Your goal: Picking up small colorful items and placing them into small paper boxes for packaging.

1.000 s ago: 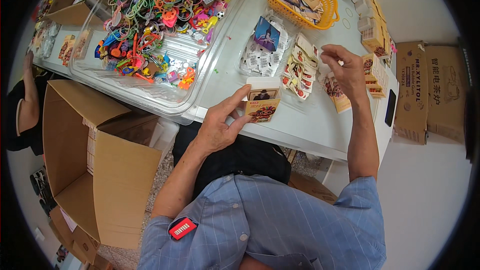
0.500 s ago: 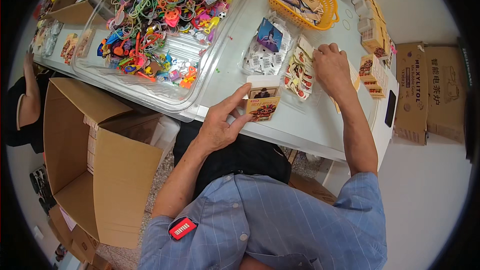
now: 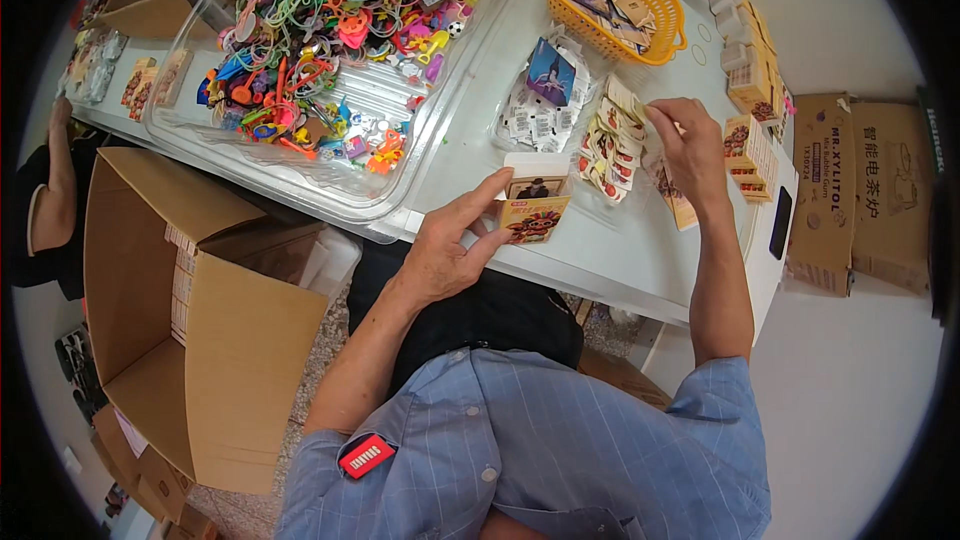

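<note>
A tray [image 3: 385, 100] of toys [image 3: 350, 30] sits far left, a basket [image 3: 590, 32] far right. Left hand [image 3: 445, 250] grips a box [image 3: 532, 220]; packets [image 3: 608, 155] lie just left of the right hand [image 3: 695, 145], grip unclear.

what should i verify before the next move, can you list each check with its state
1. Small yellow cardboard box gripped by the left hand: ok, between thumb and fingers.
2. White cardboard top flap clear of the opening: ok, it stands up.
3. Cream packets with red pictures within the right hand's reach: ok, fingertips at the pile's right edge.
4. Single packet pinched by the right hand: cannot tell, the fingers hide it.
5. Box's contents fully visible: not ok, only the dark picture card shows at the opening.
</note>
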Demonstrator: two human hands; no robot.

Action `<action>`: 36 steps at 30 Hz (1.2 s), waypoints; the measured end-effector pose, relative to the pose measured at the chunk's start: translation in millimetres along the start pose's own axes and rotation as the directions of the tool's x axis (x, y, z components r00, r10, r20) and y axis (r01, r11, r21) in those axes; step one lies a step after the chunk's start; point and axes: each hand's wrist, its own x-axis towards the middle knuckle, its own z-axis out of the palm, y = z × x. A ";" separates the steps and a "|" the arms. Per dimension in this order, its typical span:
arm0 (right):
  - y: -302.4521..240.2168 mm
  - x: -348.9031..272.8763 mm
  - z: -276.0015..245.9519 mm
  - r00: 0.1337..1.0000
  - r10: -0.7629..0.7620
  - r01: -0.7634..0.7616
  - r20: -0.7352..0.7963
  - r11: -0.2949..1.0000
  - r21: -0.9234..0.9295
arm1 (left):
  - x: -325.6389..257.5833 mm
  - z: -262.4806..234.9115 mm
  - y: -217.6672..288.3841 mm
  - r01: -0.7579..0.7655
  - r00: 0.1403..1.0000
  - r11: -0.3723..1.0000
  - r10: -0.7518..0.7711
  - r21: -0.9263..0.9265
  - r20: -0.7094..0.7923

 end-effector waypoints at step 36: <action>-149.1 85.1 8.5 0.911 -0.408 0.405 -0.054 0.867 0.289 | -4.3 -4.2 0.8 -0.083 0.997 0.996 0.082 0.043 0.014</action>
